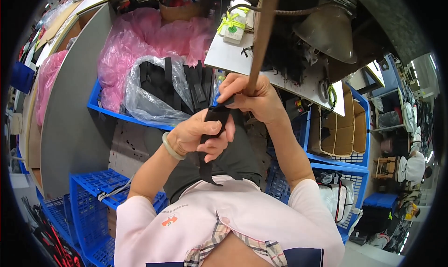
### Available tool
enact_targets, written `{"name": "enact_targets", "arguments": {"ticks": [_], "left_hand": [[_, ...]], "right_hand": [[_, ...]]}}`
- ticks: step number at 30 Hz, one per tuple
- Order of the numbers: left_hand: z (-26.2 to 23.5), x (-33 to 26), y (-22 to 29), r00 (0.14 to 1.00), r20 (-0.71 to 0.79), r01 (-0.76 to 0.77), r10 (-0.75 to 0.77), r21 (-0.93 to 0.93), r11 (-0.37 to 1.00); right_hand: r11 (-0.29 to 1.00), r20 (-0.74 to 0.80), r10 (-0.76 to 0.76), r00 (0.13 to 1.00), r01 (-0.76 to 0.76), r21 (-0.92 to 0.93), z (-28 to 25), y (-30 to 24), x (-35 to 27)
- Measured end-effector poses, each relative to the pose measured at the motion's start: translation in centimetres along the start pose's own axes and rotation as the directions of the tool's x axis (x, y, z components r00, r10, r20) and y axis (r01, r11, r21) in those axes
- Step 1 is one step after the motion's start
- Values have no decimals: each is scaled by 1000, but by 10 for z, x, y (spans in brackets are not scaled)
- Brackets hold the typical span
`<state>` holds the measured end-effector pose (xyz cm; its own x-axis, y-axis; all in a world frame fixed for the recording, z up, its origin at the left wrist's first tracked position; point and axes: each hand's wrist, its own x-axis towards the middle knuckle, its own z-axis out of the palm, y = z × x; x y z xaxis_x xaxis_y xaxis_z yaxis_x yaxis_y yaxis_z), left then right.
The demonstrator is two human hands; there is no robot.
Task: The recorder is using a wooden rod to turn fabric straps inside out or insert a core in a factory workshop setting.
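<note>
The person's left hand (190, 131) has its grip wrapped around a black strip (217, 116), thumb on top and fingers curled about it; the right hand (255, 98) pinches the strip's far end. The strip is above the lap, its long axis running near to far, the far end leaning right, the narrow near tail loose and curling right. A pale bangle (168, 147) circles the left wrist. Far left, a blue crate (108, 112) holds black straps (158, 87) in clear plastic (132, 99); farther right is a white worktop (217, 53).
</note>
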<state>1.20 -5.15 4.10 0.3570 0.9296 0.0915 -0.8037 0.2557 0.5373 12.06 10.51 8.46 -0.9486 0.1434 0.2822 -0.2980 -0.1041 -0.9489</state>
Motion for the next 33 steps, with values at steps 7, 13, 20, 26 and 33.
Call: {"name": "enact_targets", "arguments": {"ticks": [7,13,20,26,33], "left_hand": [[-5,-7,-22,957,268,181,-109,-261,948],[-1,-1,-28,898,426,298,-109,-407,864],[4,2,-23,810,-445,191,382,816,546],[-4,4,-42,753,-570,-13,328,485,874],[-15,-3,-29,826,-503,-170,255,209,963]], "right_hand": [[979,314,-15,949,-49,195,-15,14,-9],[928,340,-216,915,85,362,-12,30,-5],[971,-366,140,920,-201,-132,15,17,-6],[967,-475,71,877,-178,-184,15,31,30],[982,-501,133,855,-181,-48,7,58,63]]}}
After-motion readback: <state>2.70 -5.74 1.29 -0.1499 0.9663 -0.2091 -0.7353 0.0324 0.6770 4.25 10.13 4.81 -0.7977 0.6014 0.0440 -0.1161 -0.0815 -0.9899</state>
